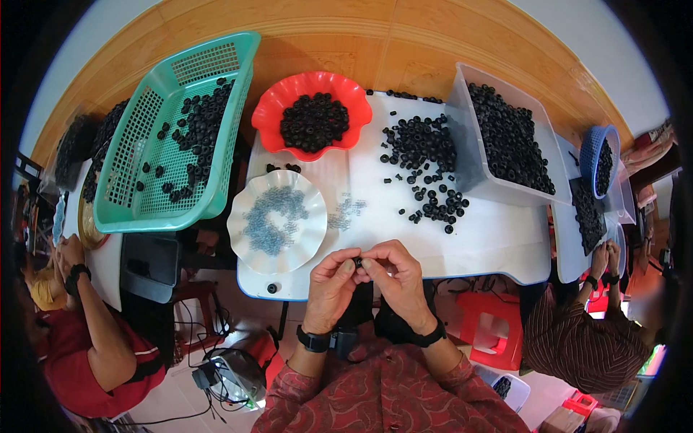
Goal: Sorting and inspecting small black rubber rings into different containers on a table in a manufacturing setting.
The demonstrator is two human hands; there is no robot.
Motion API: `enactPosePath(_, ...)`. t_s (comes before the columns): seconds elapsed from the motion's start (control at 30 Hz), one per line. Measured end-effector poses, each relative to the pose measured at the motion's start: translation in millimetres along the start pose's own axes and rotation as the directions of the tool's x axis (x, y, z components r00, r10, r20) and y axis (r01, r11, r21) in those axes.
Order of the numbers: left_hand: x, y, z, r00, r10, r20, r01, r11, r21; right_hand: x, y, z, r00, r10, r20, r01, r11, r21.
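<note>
Above the near edge of the white table (498, 252), my left hand (330, 287) and my right hand (401, 285) meet. Between their fingertips is a small round black plastic part (358, 263), pinched from both sides and partly covered by the thumbs. Just beyond my left hand stands a white wavy-rimmed plate (312, 249) with many small clear bluish pieces (268, 234) on it. More such pieces (348, 209) lie loose on the table beside the plate. Loose black parts (422, 144) are scattered farther off to the right. One black part (272, 288) sits alone near the front left edge.
Behind the plate is a red wavy bowl (263, 108) of black parts. A green basket (108, 195) stands at the left, a clear bin (476, 177) at the right, both holding black parts. People (108, 339) work on either side. A red stool (491, 325) is at the right.
</note>
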State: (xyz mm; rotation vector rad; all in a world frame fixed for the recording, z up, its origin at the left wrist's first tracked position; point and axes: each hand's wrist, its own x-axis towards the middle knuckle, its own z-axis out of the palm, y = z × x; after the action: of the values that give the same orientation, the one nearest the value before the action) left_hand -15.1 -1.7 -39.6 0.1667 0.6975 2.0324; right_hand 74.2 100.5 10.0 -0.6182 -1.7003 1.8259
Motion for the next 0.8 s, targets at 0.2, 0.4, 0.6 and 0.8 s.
enactPosePath(0.2, -1.6, -0.9, 3.8, 0.999, 0.014, 0.028, -0.018, 0.992, 0.121, -1.1, 0.1, -7.3, 0.999, 0.028, -0.017, -0.029, 0.998, -0.06)
enactPosePath(0.4, 0.9, -3.3, 12.5, 1.0, -0.018, 0.023, 0.013, 0.983, 0.183, -3.2, -6.1, -16.8, 0.99, 0.139, -0.033, -0.138, 0.989, 0.053)
enactPosePath(0.6, 8.5, -11.0, 8.0, 0.993, -0.062, 0.1, 0.067, 0.997, -0.047, -3.2, -5.2, -28.8, 0.992, 0.128, -0.012, -0.127, 0.988, 0.088)
enactPosePath(0.8, 8.4, -7.6, 11.9, 0.995, -0.072, 0.067, 0.076, 0.996, -0.053, -4.6, 11.1, -73.3, 0.896, -0.299, -0.327, 0.053, 0.805, -0.591)
